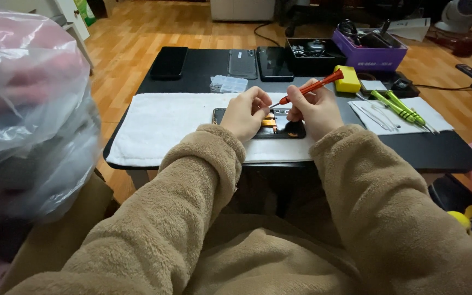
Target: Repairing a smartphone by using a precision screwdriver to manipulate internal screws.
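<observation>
Opened phone (279, 124) lay back-up on a white towel (159, 123) at the near edge of the black desk (443, 150), between both hands. Right hand (315, 109) had its fingers closed round a red-handled screwdriver (312, 86), tip angled down toward the phone's upper interior. Left hand (245, 112) rested on the phone's left part, fingers curled and pinched near the driver tip; whether they held a screw could not be told.

Judgement: this wanted the driver kept square to the screw head, light downward pressure, slow turns, left hand steadying the body against sliding on the towel.

Containers: small clear compartment box (228, 83) beyond the towel, contents too small to tell. Black tray (313, 54) held dark parts. Purple box (368, 52) held tools, scissors among them.
</observation>
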